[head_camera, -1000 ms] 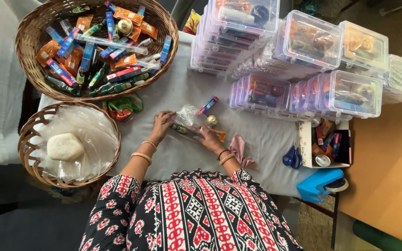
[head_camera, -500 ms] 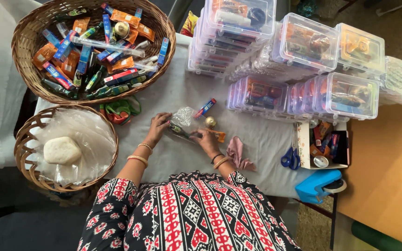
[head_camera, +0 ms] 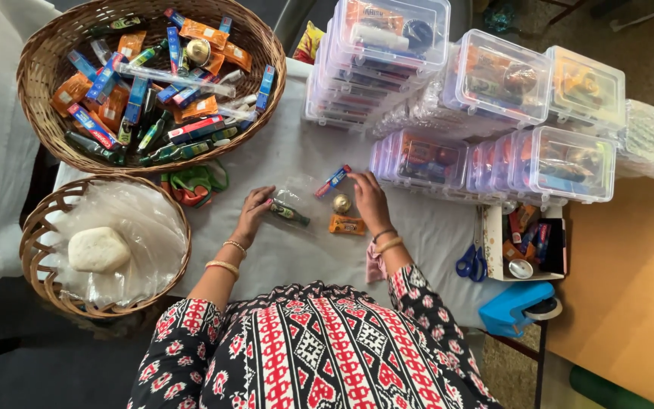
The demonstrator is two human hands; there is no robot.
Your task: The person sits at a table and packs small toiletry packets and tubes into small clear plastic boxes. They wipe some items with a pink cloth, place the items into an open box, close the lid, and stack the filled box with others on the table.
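Note:
My left hand (head_camera: 253, 213) rests on the white table cloth (head_camera: 281, 151), its fingers on a small green bottle (head_camera: 289, 213) lying inside a clear plastic bag (head_camera: 297, 193). My right hand (head_camera: 370, 198) reaches toward a small blue and red tube (head_camera: 332, 182) and touches its end. Between the hands lie a small gold round object (head_camera: 341, 203) and an orange sachet (head_camera: 347, 224). Bangles sit on both wrists.
A large wicker basket (head_camera: 32, 68) of small tubes, bottles and sachets stands at the far left. A smaller basket (head_camera: 35, 235) holds plastic and a white soap bar (head_camera: 98, 249). Stacked clear plastic boxes (head_camera: 493, 83) fill the right. Blue scissors (head_camera: 468, 263), a small open box (head_camera: 527, 242) and a blue tape dispenser (head_camera: 524, 307) lie nearby.
My right hand has moved away from the bag up toward the blue and red tube. The left hand stays on the green bottle in the bag.

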